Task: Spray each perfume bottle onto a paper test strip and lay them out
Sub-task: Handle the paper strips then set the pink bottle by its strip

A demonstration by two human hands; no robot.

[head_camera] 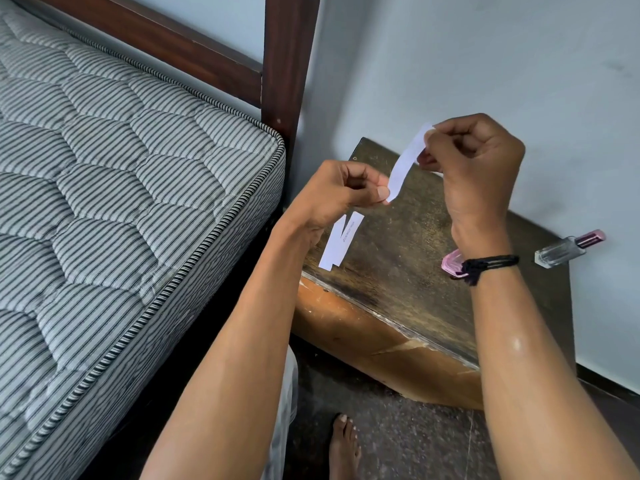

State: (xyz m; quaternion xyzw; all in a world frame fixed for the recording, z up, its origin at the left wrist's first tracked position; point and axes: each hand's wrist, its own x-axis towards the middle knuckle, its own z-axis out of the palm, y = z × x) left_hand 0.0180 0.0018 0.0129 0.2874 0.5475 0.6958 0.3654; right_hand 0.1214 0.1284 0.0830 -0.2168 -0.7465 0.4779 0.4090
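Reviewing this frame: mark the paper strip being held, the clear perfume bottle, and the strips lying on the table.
held paper strip (406, 162), head view, middle of the strip between both hands.
clear perfume bottle (559, 255), head view, on its glass body.
strips on the table (341, 241), head view, on the printed strip.

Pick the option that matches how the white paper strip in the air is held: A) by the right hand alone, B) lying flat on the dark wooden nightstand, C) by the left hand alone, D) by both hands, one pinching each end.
D: the left hand pinches the lower end of the white paper strip and the right hand pinches its upper end, above the dark wooden nightstand.
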